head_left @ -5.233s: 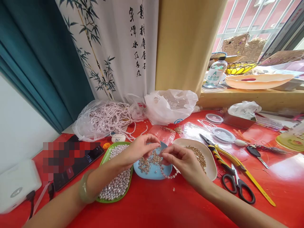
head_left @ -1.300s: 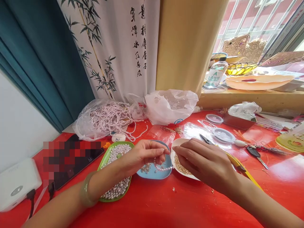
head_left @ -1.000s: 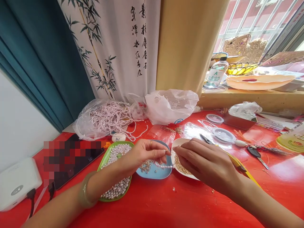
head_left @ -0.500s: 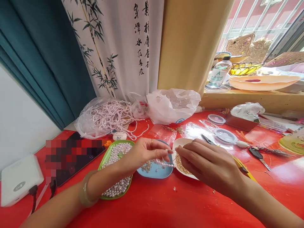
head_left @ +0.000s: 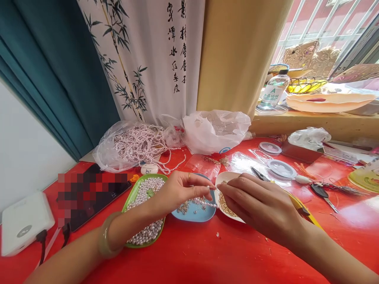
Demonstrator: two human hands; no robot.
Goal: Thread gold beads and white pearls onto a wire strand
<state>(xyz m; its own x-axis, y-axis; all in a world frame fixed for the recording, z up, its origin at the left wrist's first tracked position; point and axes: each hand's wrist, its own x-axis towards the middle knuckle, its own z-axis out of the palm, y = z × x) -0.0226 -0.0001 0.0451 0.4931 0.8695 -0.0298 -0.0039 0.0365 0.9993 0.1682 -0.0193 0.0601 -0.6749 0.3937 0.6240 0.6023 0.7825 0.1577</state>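
Note:
Above the blue tray (head_left: 194,216), the thumb and forefinger of my left hand (head_left: 182,190) pinch what looks like a fine thread. Its fingertips almost meet those of my right hand (head_left: 257,197), which is closed with the fingers bent down. A short strand of pearl beads (head_left: 209,203) runs under the left fingertips to the right hand. Loose pearls and small metallic beads lie in the blue tray. Partly below my left forearm is a green tray (head_left: 129,197) of pearls. Behind my right fingers a cream dish (head_left: 220,178) holds gold beads (head_left: 226,204).
Pearl strands (head_left: 139,144) spill from a plastic bag at the back left, beside a white bag (head_left: 214,132). Pliers (head_left: 259,173), thread spools (head_left: 281,169) and a key (head_left: 321,193) lie right. A phone (head_left: 94,207) and white power bank (head_left: 26,225) are left.
The fingertips of both hands have drawn slightly closer together, and the thin line between them shows less. Trays and other things have stayed put.

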